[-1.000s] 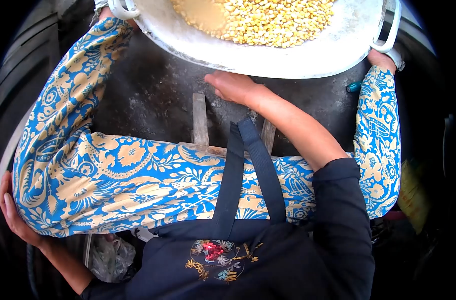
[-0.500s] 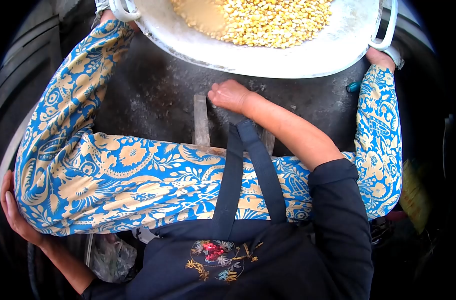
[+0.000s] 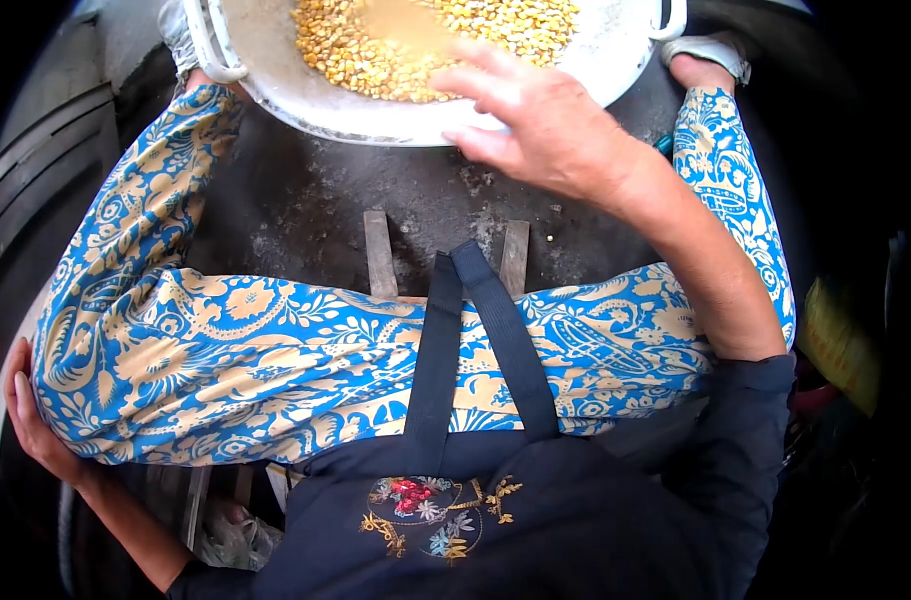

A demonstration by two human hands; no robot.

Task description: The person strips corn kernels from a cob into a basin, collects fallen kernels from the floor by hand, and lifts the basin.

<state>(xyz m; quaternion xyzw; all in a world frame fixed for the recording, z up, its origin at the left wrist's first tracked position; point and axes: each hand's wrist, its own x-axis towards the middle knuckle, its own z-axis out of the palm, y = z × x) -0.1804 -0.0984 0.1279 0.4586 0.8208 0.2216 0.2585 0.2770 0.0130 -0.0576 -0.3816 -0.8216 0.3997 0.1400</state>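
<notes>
My right hand [image 3: 546, 125] is raised over the near rim of a white two-handled basin [image 3: 351, 122], its fingers spread and nothing visible in them. Yellow corn kernels [image 3: 341, 60] fill the basin's middle, with a patch of cloudy, tan liquid [image 3: 401, 25] among them. The basin's far side lies outside the picture. At the far left, my left hand [image 3: 41, 420] rests against the outside of my bent knee, fingers stretched out and holding nothing.
Two wooden slats [image 3: 380, 255] stick out beyond my patterned trousers [image 3: 266, 335] over the dark floor [image 3: 306, 195]. Black straps [image 3: 434, 360] hang across my lap. A clear plastic bag [image 3: 238, 540] lies at lower left, and a yellow-green packet [image 3: 841, 345] at right.
My right hand has risen from low over the floor to the basin's rim, and its fingers have opened. The basin appears further left in view. My left hand stays at the knee.
</notes>
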